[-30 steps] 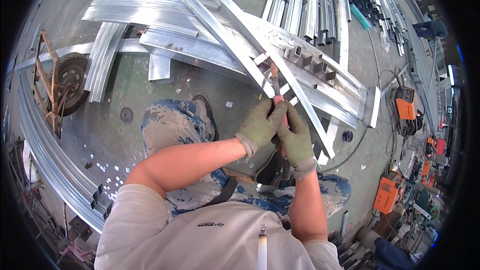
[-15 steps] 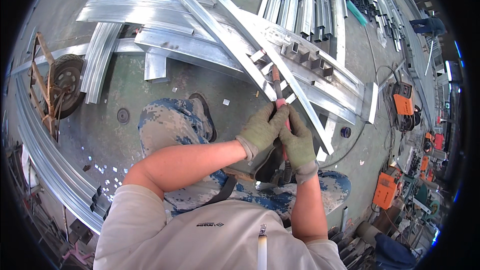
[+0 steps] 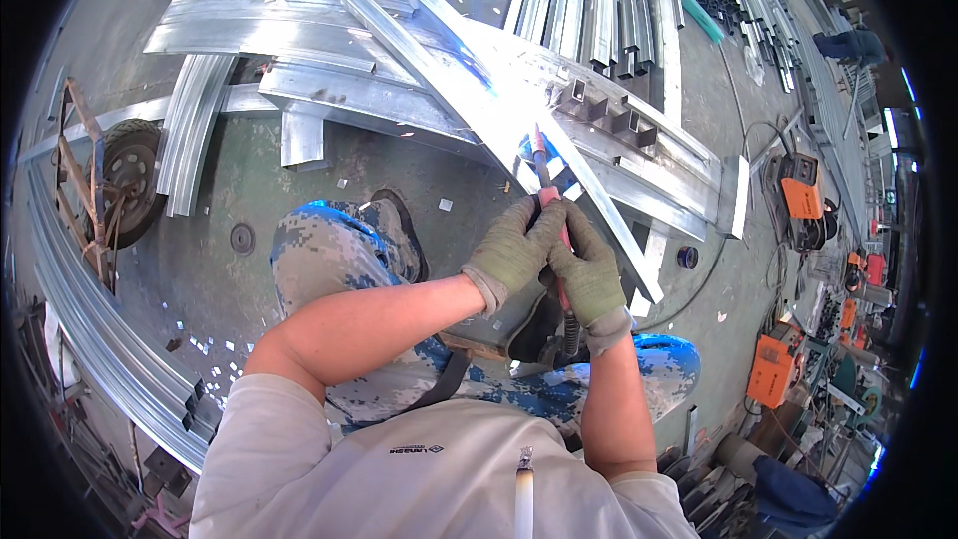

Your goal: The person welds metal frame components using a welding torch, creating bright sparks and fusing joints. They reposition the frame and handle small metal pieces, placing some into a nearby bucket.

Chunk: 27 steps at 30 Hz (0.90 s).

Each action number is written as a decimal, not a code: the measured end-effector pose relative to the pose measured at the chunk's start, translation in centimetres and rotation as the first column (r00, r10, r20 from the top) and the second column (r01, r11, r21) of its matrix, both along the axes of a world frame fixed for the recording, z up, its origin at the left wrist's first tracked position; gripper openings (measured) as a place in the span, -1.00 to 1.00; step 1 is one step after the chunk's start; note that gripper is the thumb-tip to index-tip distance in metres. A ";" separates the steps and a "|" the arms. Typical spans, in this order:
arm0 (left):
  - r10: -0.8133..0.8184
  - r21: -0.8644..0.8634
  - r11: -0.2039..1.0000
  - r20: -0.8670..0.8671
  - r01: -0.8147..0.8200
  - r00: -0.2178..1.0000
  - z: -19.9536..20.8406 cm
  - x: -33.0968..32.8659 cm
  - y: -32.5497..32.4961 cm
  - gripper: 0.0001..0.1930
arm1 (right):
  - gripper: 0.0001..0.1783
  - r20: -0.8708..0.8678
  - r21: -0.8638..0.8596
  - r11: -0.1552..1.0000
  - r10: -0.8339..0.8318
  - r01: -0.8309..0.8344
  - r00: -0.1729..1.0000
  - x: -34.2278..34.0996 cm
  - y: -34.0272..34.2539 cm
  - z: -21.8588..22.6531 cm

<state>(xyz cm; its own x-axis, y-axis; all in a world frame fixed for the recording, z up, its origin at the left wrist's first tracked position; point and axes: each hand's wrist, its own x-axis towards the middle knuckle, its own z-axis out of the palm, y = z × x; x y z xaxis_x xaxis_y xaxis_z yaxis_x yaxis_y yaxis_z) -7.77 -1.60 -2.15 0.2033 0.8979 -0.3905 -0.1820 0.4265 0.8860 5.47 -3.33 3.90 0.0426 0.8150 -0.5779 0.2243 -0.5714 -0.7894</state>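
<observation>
Workshop floor: grey-green floor (image 3: 215, 279) under you, with a spoked wheel (image 3: 130, 175) at 9 o'clock and an orange machine (image 3: 798, 198) near 3 o'clock; long bundled tubes (image 3: 599, 10) lie up at 1 o'clock.
Metal stack: wide channel beams (image 3: 349, 90) spread from 10 round to 2 o'clock, and two long strips cross them, the near strip (image 3: 394, 35) and the far strip (image 3: 614, 215), the latter ending near 4 o'clock.
Torch: your red-handled torch (image 3: 541, 168) sits between 1 and 2 o'clock, its head pointing at the gap between the strips; glare hides whether the tip touches metal.
Left hand: your gloved left hand (image 3: 514, 248), just off the centre of the dial, is wrapped round the front of the handle.
Right hand: your gloved right hand (image 3: 591, 274), toward 4 o'clock, is closed round the handle farther back, beside the left.
Arc glare: a white-blue blaze has just flared between 12 and 1 o'clock, so the torch looks live and the joining seems under way.
Against half a second ago: the strips lay plainly lit then; now sparks streak toward 11 o'clock and your trousers (image 3: 334, 250) catch blue light, while your two-handed grip looks the same.
</observation>
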 end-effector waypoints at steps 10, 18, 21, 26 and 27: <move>-0.003 -0.017 1.000 0.056 0.004 0.998 0.5 0.1 -0.2 -0.54 | -0.30 0.024 0.021 1.000 0.018 -0.019 1.000 -0.1 -0.1 0.9; -0.009 -0.014 1.000 0.002 0.009 1.000 -0.3 -0.1 0.2 -0.51 | -0.29 0.018 0.002 1.000 0.011 -0.011 1.000 -0.1 0.3 0.2; -0.013 -0.007 1.000 -0.013 0.013 1.000 0.0 -0.1 0.0 -0.51 | -0.31 0.017 0.000 1.000 0.021 -0.021 1.000 -0.1 0.2 0.8; -0.041 -0.026 0.999 0.026 0.041 0.999 0.0 0.1 -0.1 -0.53 | -0.33 -0.003 -0.022 1.000 -0.020 0.020 1.000 0.2 -0.3 0.9; -0.041 -0.021 0.999 0.025 0.041 0.999 0.2 0.1 -0.2 -0.55 | -0.33 -0.007 -0.020 1.000 -0.017 0.017 1.000 0.1 -0.3 0.9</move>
